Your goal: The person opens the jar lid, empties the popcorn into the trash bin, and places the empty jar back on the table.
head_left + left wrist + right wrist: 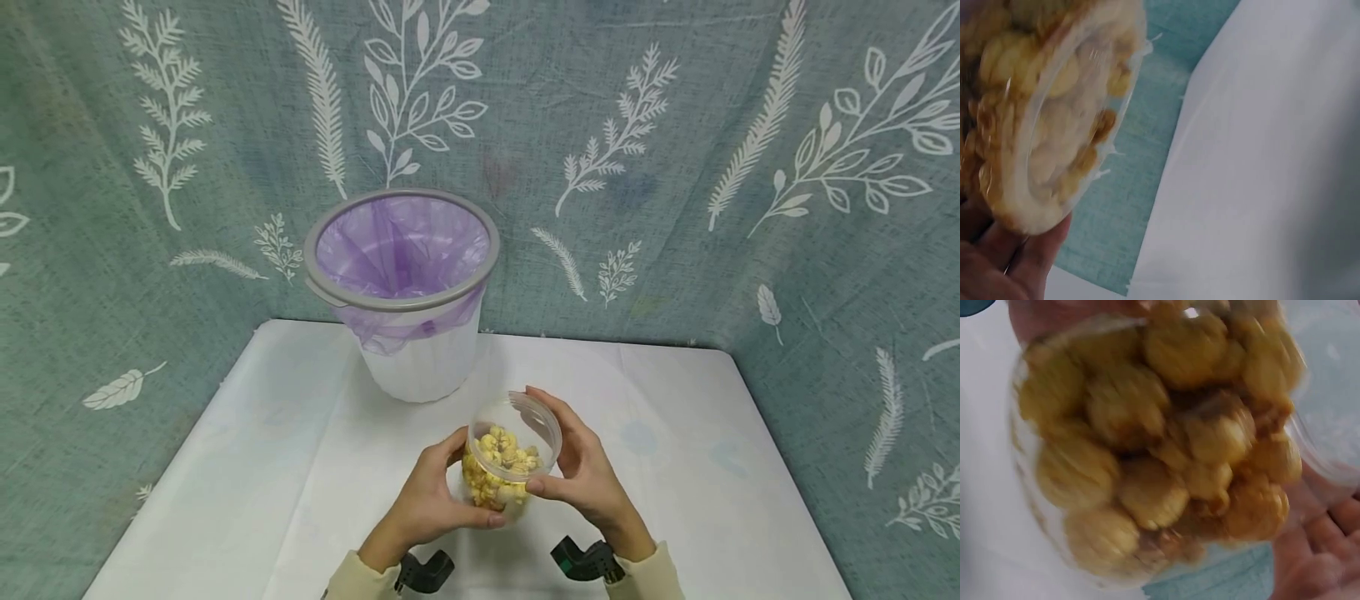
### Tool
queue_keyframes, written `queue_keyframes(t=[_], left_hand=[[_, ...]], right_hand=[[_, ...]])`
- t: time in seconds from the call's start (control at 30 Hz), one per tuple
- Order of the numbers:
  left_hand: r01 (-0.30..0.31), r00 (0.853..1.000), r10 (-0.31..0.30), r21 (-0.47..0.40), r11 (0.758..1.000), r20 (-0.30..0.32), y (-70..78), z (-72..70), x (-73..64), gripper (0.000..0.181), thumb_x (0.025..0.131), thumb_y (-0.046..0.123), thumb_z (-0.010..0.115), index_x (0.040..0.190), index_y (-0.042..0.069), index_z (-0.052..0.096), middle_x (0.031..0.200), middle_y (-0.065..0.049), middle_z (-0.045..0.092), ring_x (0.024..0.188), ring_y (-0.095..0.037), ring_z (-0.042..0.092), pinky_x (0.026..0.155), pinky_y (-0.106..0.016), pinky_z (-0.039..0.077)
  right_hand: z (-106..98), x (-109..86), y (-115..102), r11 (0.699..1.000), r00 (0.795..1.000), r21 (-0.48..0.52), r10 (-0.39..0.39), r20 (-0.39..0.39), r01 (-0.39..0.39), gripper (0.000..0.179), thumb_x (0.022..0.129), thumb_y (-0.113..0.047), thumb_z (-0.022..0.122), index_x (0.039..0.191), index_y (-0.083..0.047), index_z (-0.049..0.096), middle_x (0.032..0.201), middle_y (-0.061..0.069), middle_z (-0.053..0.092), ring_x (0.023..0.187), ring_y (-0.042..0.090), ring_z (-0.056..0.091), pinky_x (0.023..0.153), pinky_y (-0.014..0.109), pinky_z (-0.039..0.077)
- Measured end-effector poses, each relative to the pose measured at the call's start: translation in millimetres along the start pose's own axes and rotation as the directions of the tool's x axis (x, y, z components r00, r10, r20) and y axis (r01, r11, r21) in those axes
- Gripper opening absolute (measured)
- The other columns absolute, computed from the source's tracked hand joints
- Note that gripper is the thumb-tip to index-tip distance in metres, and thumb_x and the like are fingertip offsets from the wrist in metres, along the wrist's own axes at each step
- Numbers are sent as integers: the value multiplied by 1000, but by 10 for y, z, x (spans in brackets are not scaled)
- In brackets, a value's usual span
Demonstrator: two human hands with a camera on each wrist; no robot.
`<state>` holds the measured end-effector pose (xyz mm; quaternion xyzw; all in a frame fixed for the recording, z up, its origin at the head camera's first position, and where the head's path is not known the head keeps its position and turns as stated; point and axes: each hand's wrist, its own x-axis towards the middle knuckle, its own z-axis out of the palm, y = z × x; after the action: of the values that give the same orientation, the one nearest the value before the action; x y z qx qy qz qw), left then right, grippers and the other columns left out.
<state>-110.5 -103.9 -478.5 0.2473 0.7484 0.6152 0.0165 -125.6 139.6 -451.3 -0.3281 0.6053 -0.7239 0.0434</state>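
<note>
A clear round plastic tub (pixel 517 480), partly filled with yellow popcorn (pixel 501 454), is held between both hands and tilted. My left hand (pixel 423 496) grips its lower left side, with the thumb along the near side low down. Around the upper right side curls my right hand (pixel 588 479), thumb at the near part of the rim and fingers at the far part. The left wrist view shows the tub's underside (pixel 1041 215), raised off the table, with fingertips under its edge. Large popcorn pieces (pixel 1147 444) press against the wall in the right wrist view.
Behind the tub, to its left, stands a white bin (pixel 423 367) with a grey rim and a purple bag liner (pixel 405 250). A white cloth covers the table (pixel 675 467). Green leaf-patterned curtains (pixel 525 150) enclose the back and sides.
</note>
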Motion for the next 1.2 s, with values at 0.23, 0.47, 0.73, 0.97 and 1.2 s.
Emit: queue_keyframes(t=[0.23, 0.47, 0.73, 0.97, 1.2], left_hand=[[-54, 988, 63, -69, 996, 138, -12, -76, 3, 95, 71, 14, 99, 152, 9, 51, 143, -2, 64, 131, -25, 61, 113, -44, 47], [-51, 974, 77, -123, 991, 213, -21, -111, 9, 93, 72, 12, 98, 152, 9, 52, 142, -4, 65, 131, -26, 61, 113, -43, 47], [-39, 960, 85, -171, 984, 267, -34, -126, 15, 90, 73, 11, 96, 152, 14, 53, 142, -6, 65, 132, -27, 60, 114, -43, 45], [-31, 976, 55, -115, 993, 209, -49, -136, -32, 95, 71, 12, 99, 153, 16, 52, 146, -3, 62, 136, -26, 57, 115, -42, 44], [-34, 987, 47, -88, 996, 151, -76, -187, -83, 98, 70, 11, 99, 154, 14, 49, 147, -4, 61, 137, -26, 56, 115, -45, 43]], right_hand=[[-56, -1, -43, 993, 995, 111, 26, 100, -37, 92, 92, -18, 83, 164, 0, 29, 162, 22, 39, 143, 36, 46, 113, 44, 47], [-73, 1, -82, 986, 985, 164, 7, 171, -35, 91, 93, -15, 80, 163, 4, 26, 163, 24, 38, 143, 40, 44, 112, 48, 48], [-86, 17, -152, 975, 982, 222, -49, 181, 8, 88, 94, -16, 77, 162, 6, 25, 163, 24, 37, 143, 40, 45, 112, 51, 48], [-282, -7, -163, 991, 998, 115, -66, 19, 63, 89, 93, -15, 80, 162, 5, 27, 164, 24, 36, 150, 34, 39, 118, 45, 42], [-644, -68, -17, 997, 962, -71, -2, -273, -18, 89, 85, 15, 71, 162, 2, 29, 163, 23, 34, 152, 30, 34, 120, 30, 37]])
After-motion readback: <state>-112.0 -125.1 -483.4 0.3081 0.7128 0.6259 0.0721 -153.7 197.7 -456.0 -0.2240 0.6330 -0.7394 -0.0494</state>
